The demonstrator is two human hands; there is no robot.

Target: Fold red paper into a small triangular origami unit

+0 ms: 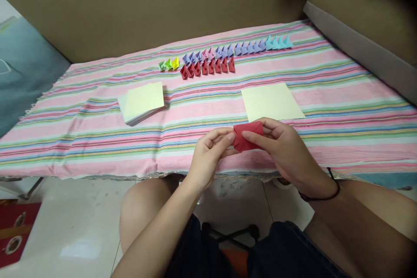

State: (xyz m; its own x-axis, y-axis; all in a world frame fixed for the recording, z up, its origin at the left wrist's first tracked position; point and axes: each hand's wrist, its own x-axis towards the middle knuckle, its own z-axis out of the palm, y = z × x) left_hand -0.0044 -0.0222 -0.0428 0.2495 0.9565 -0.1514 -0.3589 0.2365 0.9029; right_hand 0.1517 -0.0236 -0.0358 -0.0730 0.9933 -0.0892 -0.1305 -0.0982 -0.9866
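A piece of folded red paper [249, 137] is held up just above the near side of the striped cloth. My left hand [213, 150] pinches its left end between thumb and fingers. On the right end, my right hand [282, 145] has its thumb lying over the front and its fingers behind the paper. Just beyond my right hand a pale yellow sheet [273, 100] lies flat. The back of the red paper and some fingertips are hidden.
Folded red paper pieces [211, 67] stand in a row farther back, with purple, pink and blue ones [243, 48] behind. Green and yellow ones [168, 64] are at their left. A paper stack [145, 102] sits left on the striped cloth [97, 139]. A brown cushion [368, 21] borders the right.
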